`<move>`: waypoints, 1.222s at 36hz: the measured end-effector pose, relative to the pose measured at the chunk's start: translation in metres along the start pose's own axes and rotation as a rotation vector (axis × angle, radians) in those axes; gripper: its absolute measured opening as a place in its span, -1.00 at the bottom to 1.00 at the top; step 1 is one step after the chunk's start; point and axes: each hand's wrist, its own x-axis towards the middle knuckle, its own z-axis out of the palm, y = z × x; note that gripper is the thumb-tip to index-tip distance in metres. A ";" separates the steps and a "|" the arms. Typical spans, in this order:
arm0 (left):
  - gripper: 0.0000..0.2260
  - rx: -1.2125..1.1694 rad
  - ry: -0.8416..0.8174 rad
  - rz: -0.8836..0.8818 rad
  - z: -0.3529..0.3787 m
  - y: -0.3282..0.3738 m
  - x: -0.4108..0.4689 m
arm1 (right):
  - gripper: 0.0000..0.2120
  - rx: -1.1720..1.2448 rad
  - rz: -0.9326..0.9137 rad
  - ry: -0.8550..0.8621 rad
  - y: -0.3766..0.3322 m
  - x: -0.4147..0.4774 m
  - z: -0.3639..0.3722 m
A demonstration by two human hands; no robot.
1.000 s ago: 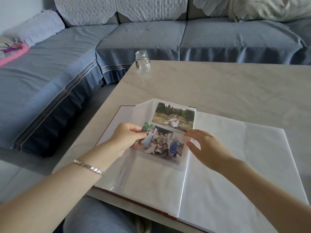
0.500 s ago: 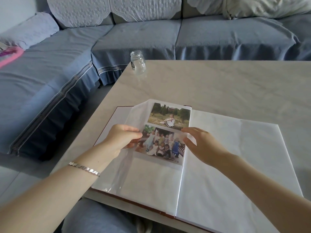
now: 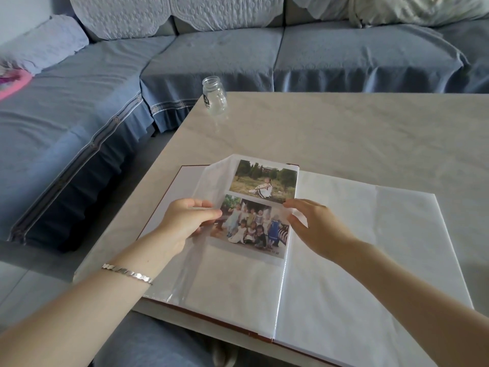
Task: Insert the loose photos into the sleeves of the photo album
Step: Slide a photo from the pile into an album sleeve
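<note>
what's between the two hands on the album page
In the head view, the group photo lies between the left hand and the right hand, just below the landscape photo on the album's left page.

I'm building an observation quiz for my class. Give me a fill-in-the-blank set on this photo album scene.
1. On the left page of the photo album, the group photo lies directly ____ the landscape photo.
2. The left hand pinches the group photo at its ____ edge.
3. The glass jar stands on the table without a ____.
4. The bracelet is worn on the ____ wrist.

Missing words: below; left; lid; left
</note>
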 end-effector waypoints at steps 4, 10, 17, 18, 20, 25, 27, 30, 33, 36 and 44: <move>-0.91 -0.029 -0.055 -0.065 -0.002 -0.001 0.002 | -0.69 0.016 0.004 0.009 0.000 0.001 0.001; -0.85 -0.017 0.018 0.057 0.000 -0.004 -0.002 | -0.69 0.022 0.016 0.017 0.000 0.000 0.003; -0.84 0.008 0.136 0.318 0.004 -0.009 -0.007 | -0.68 0.018 0.018 0.003 0.000 0.000 0.002; -0.82 0.018 0.143 0.354 0.004 -0.010 -0.008 | -0.69 0.019 0.021 0.004 0.000 0.000 0.002; -0.81 0.037 0.152 0.432 0.004 -0.011 -0.010 | -0.68 0.021 0.027 0.005 0.000 0.000 0.002; -0.81 0.184 0.196 0.659 0.003 -0.013 -0.018 | -0.68 0.023 0.033 0.002 0.000 -0.001 0.002; -0.79 0.217 0.211 0.710 0.003 -0.013 -0.018 | -0.68 0.022 0.035 0.000 0.000 -0.001 0.002; -0.76 0.242 0.207 0.748 0.003 -0.012 -0.018 | -0.68 0.029 0.037 -0.003 0.000 -0.002 0.002; -0.77 0.253 0.180 0.766 0.002 -0.011 -0.018 | -0.69 0.025 0.036 -0.002 0.001 -0.003 0.001; -0.82 0.224 0.135 0.720 0.001 -0.010 -0.018 | -0.68 0.032 0.038 -0.006 0.001 -0.003 0.001; -0.86 0.327 0.075 0.491 -0.002 -0.016 -0.005 | -0.65 -0.006 0.011 -0.036 -0.003 -0.006 0.002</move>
